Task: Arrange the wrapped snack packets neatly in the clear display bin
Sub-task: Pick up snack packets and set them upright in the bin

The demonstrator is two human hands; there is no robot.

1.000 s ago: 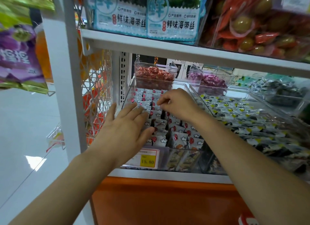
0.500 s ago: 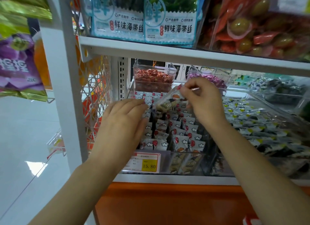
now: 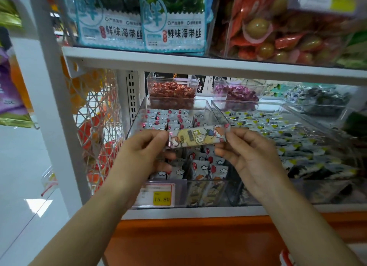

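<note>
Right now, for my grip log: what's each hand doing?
Left hand: pinches the left end of the snack packet.
Right hand: pinches the right end of the same packet.

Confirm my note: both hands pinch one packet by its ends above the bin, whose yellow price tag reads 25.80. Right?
Not quite. The head view shows the price tag reading 15.80, not 25.80. The rest holds: the left hand and right hand pinch one packet by its ends above the bin.
</note>
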